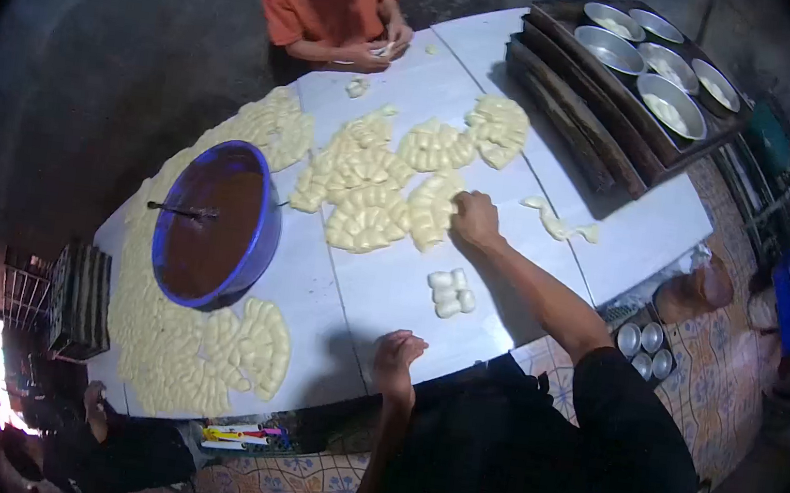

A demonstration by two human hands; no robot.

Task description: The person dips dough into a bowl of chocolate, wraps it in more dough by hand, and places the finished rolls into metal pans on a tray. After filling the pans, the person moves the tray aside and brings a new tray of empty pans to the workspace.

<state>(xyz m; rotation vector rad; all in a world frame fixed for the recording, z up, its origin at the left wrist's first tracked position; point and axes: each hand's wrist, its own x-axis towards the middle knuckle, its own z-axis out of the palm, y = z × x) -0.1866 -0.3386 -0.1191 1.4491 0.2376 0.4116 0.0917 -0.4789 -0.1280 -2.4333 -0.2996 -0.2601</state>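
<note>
My right hand [477,220] rests at the right edge of a curved cluster of pale dough pieces [432,208], its fingers bent against the dough. What its fingertips hold, if anything, is hidden. Near the table's front edge, my left hand [397,354] hovers with its fingers partly curled and nothing visible in it. Between the hands lies a small group of smooth white dough rolls [451,293]. More dough clusters [364,180] spread over the middle of the white table [314,276]. A thin dough strip [561,225] lies to the right of my right hand.
A blue basin [266,237] of brown filling stands at the left among many dough pieces [159,346]. Stacked dark trays [597,94] with metal tins [672,105] are at the back right. Across the table, a person in orange [330,5] handles dough. Another person [118,454] is at lower left.
</note>
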